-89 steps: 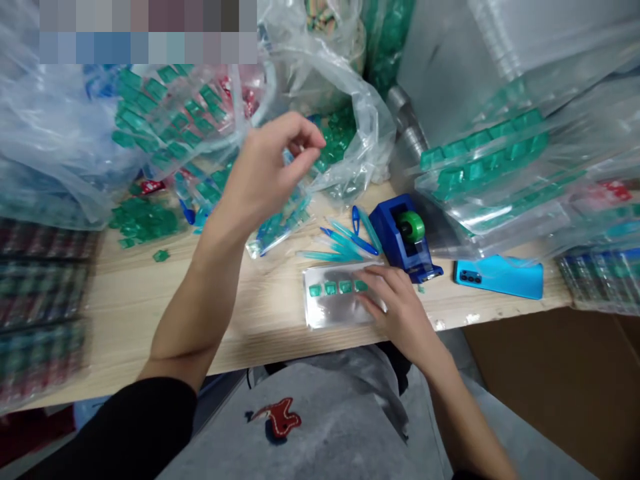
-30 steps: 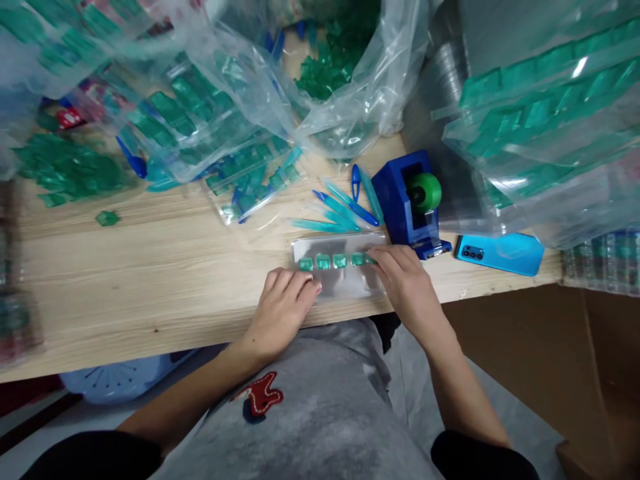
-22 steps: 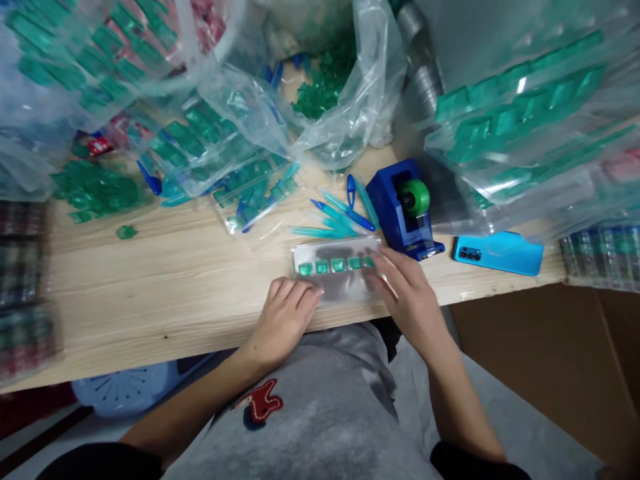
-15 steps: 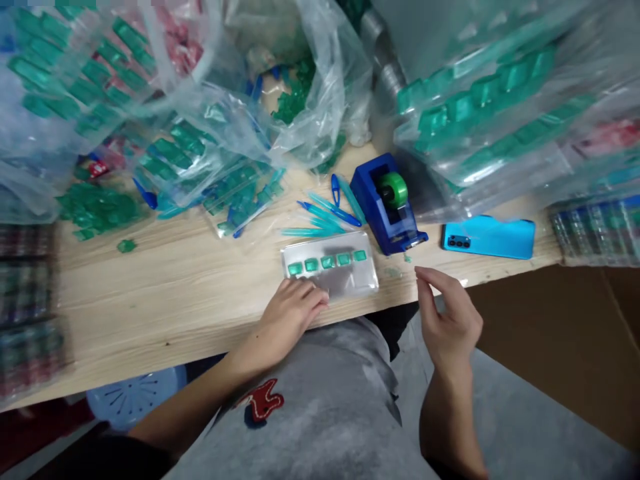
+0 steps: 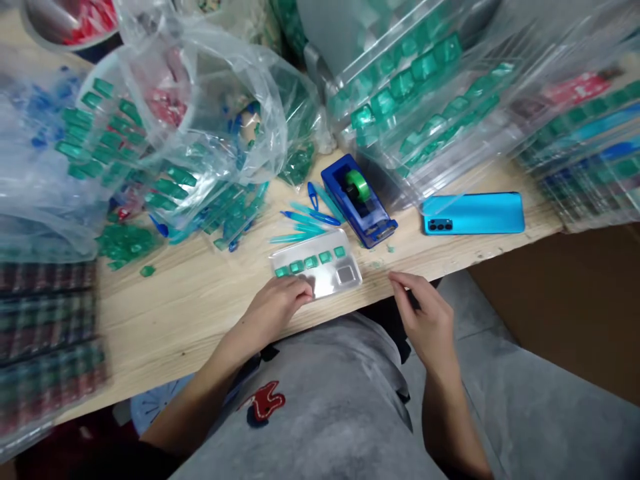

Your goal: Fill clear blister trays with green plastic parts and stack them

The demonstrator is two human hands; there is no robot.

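A shallow clear plastic tray (image 5: 327, 285) lies near the table's front edge, with a row of several green translucent pieces (image 5: 311, 262) along its far side. My left hand (image 5: 277, 300) grips the tray's near left edge, its fingers curled over the rim. To the right of the tray, my right hand (image 5: 423, 310) hovers by the table edge with thumb and index finger pinched together. Whatever sits in that pinch is too small to make out. A blue tape dispenser (image 5: 367, 217) with a green roll (image 5: 358, 186) stands just beyond the tray.
Blue and teal pen-like sticks (image 5: 305, 220) lie behind the tray. A blue phone (image 5: 475, 213) rests at right. Plastic bags (image 5: 240, 73) and loose green pieces (image 5: 125, 243) crowd the back left. Stacked filled packs (image 5: 45, 333) stand far left, clear packages (image 5: 425, 100) at the back right.
The view has swung to the right and tilted slightly. My right hand is a little nearer the tray, still pinched. My left hand stays on the tray's edge.
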